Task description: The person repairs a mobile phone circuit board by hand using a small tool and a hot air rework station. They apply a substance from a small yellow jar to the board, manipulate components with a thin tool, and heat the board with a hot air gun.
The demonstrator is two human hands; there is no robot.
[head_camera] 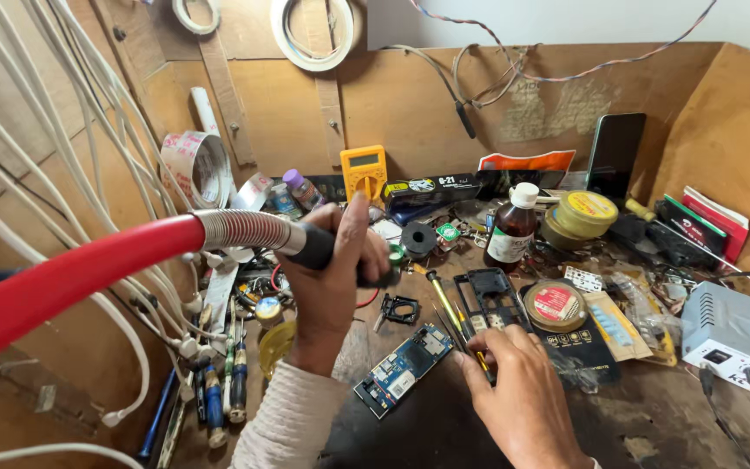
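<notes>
Left hand [333, 260] grip closed around black hot-air handpiece [319, 246] with red hose [62, 278], raised above tabletop [653, 417]. Right hand [518, 382] fingers pinch thin tool [451, 308] beside blue circuit board [403, 366], which lies flat between both hands.

Bright, even light (edges bowed).
</notes>
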